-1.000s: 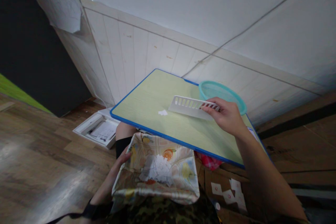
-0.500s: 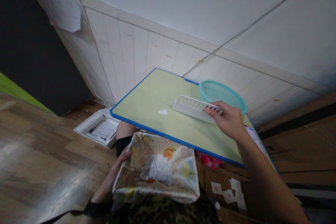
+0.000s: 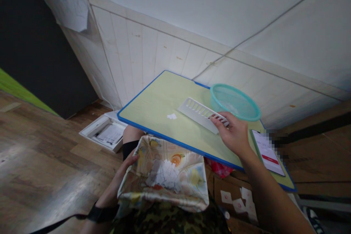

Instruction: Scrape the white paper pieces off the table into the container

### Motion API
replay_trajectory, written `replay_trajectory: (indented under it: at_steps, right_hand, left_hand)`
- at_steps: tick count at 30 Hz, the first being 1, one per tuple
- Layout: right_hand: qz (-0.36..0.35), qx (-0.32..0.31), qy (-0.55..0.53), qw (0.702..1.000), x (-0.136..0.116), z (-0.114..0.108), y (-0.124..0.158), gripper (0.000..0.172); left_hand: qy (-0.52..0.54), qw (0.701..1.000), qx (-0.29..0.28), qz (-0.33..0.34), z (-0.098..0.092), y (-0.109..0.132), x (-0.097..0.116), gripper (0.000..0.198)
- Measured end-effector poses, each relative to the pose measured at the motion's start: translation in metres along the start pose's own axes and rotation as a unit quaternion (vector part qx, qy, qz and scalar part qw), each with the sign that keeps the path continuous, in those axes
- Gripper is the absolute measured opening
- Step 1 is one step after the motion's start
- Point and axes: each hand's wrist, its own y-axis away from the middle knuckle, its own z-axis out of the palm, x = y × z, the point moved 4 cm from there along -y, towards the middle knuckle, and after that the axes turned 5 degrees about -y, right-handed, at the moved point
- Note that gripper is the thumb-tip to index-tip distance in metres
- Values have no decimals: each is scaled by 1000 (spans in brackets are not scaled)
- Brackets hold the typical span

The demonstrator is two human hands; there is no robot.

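Observation:
My right hand (image 3: 233,131) grips the right end of a white slotted plastic piece (image 3: 199,115), which is tilted over the pale green table (image 3: 153,98). Left of that piece, a few small white paper bits (image 3: 172,116) lie on the tabletop. My left hand (image 3: 130,161) holds the left rim of a fruit-patterned, cloth-lined basket (image 3: 189,157) on my lap. Many white paper pieces (image 3: 164,173) are heaped inside the basket. A turquoise basin (image 3: 236,102) stands at the table's back right, behind my right hand.
A phone (image 3: 267,153) lies at the table's right edge, beside my forearm. An open white box (image 3: 104,133) is on the floor at left. Printed cards (image 3: 239,205) rest on cardboard at lower right. The wall (image 3: 170,49) rises behind the table.
My right hand has moved slightly toward me and left with the slotted piece, whose right end is lower. The phone now shows more fully. My left hand keeps its hold.

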Motion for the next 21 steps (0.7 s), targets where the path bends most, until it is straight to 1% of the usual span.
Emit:
replay_trajectory:
  at_steps: [4,6,9,10,12,13,15,18,21]
  right_hand:
    - [-30,-38,-34,998,-11,12,5,12]
    - [-41,-56,-44,997,-14,12,7,11]
    - [-44,-52,-47,997,-12,9,7,9]
    - [-45,-47,-49,997,-11,9,7,9]
    - [-50,-49,-58,996,-9,10,7,9]
    - [-53,-58,-64,995,-9,11,7,9]
    - [-60,-82,-77,992,-10,12,10,9]
    - [-65,-107,-93,988,-12,8,15,8]
    - [-64,-105,-100,987,-14,1,20,6]
  left_hand:
    - [-5,999,7,-54,-7,-1,4,50]
    - [-1,999,8,-49,-10,-3,8,46]
    - [-20,999,11,-23,-14,-8,12,42]
    - [-29,999,3,-16,-15,-10,12,42]
    - [-42,999,-31,-5,-13,-13,14,43]
    - [-46,998,-50,-3,-12,-13,14,43]
    - [-55,996,-70,-10,-10,-12,16,43]
    - [-74,996,-51,-3,-8,-6,25,42]
    - [-85,995,-42,-20,-6,1,32,38]
